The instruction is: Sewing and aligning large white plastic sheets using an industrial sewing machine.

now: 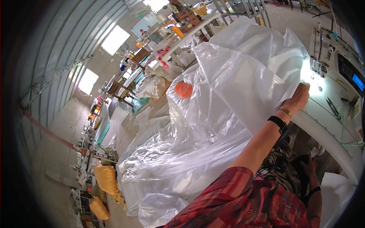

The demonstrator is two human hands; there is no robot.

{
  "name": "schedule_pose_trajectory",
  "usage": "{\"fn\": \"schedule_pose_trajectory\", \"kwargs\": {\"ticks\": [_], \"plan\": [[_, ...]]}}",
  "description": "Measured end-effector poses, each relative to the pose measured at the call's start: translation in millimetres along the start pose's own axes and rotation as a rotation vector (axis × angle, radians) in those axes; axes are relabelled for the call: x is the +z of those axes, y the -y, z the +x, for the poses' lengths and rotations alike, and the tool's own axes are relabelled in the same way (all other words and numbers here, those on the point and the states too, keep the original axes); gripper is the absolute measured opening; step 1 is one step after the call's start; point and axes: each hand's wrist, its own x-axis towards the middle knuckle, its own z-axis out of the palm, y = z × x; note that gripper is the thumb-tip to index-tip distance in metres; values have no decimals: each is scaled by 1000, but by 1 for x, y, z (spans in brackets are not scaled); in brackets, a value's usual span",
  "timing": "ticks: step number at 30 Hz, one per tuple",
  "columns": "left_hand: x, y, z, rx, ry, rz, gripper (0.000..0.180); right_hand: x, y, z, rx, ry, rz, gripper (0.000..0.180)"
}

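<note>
A large sheet of translucent white plastic (243,72) spreads in folds from the sewing machine (344,72) down across the left. My left hand (298,99), with a dark watch and a gold bracelet at the wrist, is closed on the sheet's edge at the machine bed, right beside the lit needle area. Its fingertips are partly hidden. My right hand (310,167) is low and in shadow beside my lap, below the table edge. A small whitish piece shows just above it; whether the fingers hold it is unclear. An orange round patch (183,90) shows on the sheet.
Thread snips (333,108) and green thread lie on the machine table, whose curved front edge bears a ruler scale (323,127). A grey metal rack (243,9) stands beyond the sheet. Yellow sacks (106,178) sit at lower left; a brown sewing machine (187,19) stands on a far bench.
</note>
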Motion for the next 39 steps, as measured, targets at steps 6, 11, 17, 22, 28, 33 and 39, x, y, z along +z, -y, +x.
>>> {"fn": "schedule_pose_trajectory", "kwargs": {"ticks": [6,11,17,22,28,33,39], "plan": [[7,5,0,67,-47,104,13,-2,4,-2,-2,-7,-6,89],[4,3,1,47,17,47,11,-3,5,-2,5,4,12,89],[-1,-1,1,10,-15,-33,9,-3,2,-3,-40,1,16,88],[0,0,-1,62,-78,-17,9,-1,0,-1,-24,0,11,88],[3,2,-2,77,-76,3,10,-2,1,-1,-17,0,15,88],[1,-1,-1,115,-230,-84,10,-1,1,-1,-27,-9,35,87],[-7,-5,1,31,-31,9,10,1,-4,2,-18,-11,-5,87]]}}
